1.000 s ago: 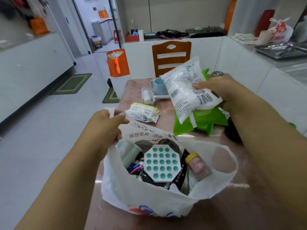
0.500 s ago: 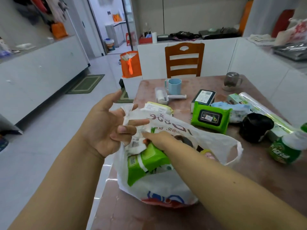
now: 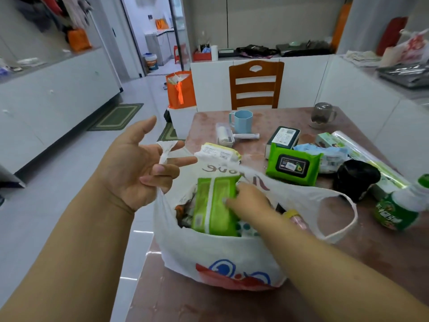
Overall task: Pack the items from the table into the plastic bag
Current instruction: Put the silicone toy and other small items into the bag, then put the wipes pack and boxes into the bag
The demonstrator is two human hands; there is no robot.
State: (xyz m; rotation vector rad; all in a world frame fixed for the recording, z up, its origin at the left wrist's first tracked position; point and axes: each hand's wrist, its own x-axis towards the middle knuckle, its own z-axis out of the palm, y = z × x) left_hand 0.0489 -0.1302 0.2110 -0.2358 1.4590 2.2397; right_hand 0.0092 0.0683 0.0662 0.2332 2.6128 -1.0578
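Observation:
A white plastic bag (image 3: 220, 256) with red and blue print stands open at the table's near left edge. My left hand (image 3: 139, 168) is raised at its left side with spread fingers, and the bag's left handle (image 3: 166, 149) hangs looped over them. My right hand (image 3: 248, 201) reaches into the bag and grips the right edge of a green wipes pack (image 3: 212, 205) that stands on top of the contents. A small pink jar with a yellow lid (image 3: 294, 218) shows beside my right wrist. The bag's right handle (image 3: 348, 219) droops onto the table.
On the table (image 3: 383, 252) behind the bag lie a yellow-white wipes pack (image 3: 218, 154), another green wipes pack (image 3: 292, 165), a blue pack (image 3: 329, 156), a black box (image 3: 283, 137), a blue cup (image 3: 242, 122) and a lint roller (image 3: 226, 134). A black tub (image 3: 355, 180) and green bottle (image 3: 399, 210) stand right.
My right hand carried a white packet and the green pack from above the table down into the bag. My left hand opened its fingers while keeping the handle.

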